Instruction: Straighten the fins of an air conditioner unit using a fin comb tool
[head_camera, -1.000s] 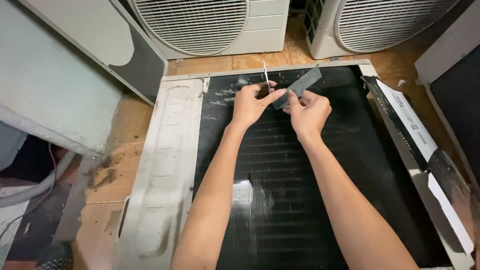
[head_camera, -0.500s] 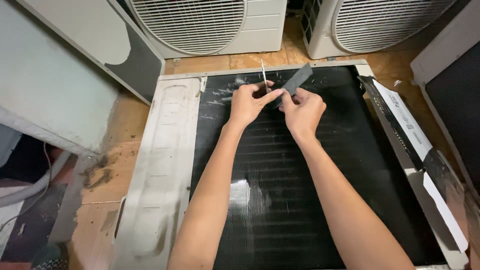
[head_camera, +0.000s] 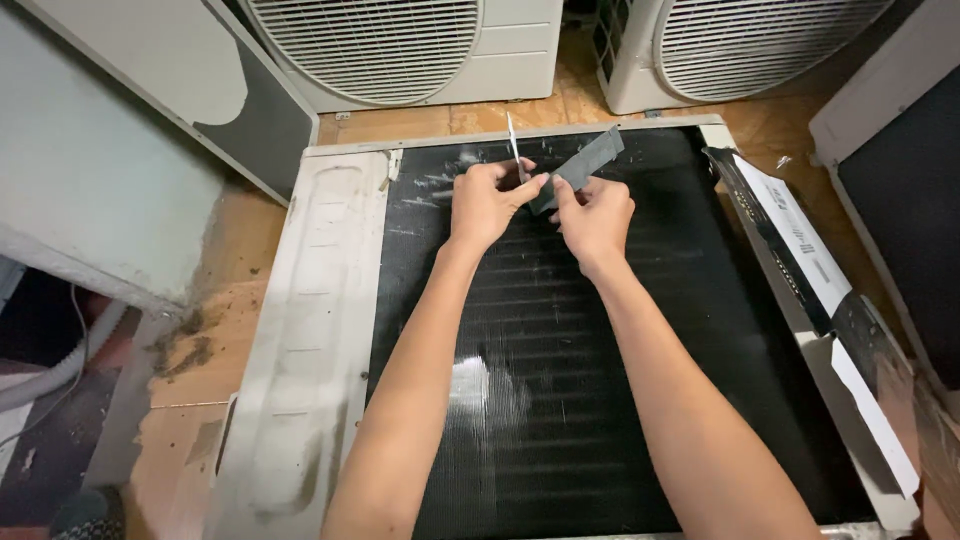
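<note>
While both hands pinch grey strip (head_camera: 580, 165) over black coil (head_camera: 620, 400), fan units (head_camera: 400, 50) stand beyond, path unobstructed.

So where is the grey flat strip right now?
In the head view, the grey flat strip is pinched between the left hand and right hand, above the far edge of the black finned coil.

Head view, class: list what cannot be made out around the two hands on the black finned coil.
- Lower end of the grey strip: hidden by right hand.
- Base of the thin white stick: hidden behind left hand.
- Near edge of the finned coil: cut by frame bottom.
</note>
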